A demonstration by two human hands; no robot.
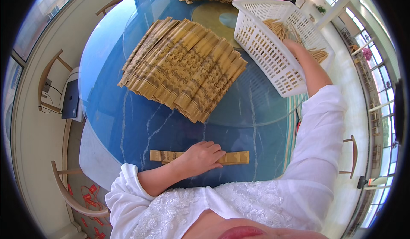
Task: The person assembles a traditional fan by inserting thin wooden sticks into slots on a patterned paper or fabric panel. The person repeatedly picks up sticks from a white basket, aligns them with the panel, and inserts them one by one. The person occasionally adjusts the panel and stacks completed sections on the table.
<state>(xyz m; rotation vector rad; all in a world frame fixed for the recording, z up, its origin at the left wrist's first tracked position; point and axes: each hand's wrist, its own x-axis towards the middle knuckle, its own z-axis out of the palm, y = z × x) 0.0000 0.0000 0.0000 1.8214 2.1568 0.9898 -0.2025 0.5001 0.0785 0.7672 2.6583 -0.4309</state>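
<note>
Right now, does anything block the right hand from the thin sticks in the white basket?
Nothing visible does. The right hand is inside the white basket, beside the thin sticks; its fingertips are hidden, so touch can't be told.

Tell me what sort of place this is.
Probably a dining room, perhaps a restaurant's: a large blue-topped table with a glass turntable, wooden chairs around it, and many windows.

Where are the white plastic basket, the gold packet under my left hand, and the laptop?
White plastic basket (268, 51): head view, on its slotted side wall.
Gold packet (237, 157): head view, on its bare right end.
Laptop (70, 99): head view, on its dark lid.
</note>
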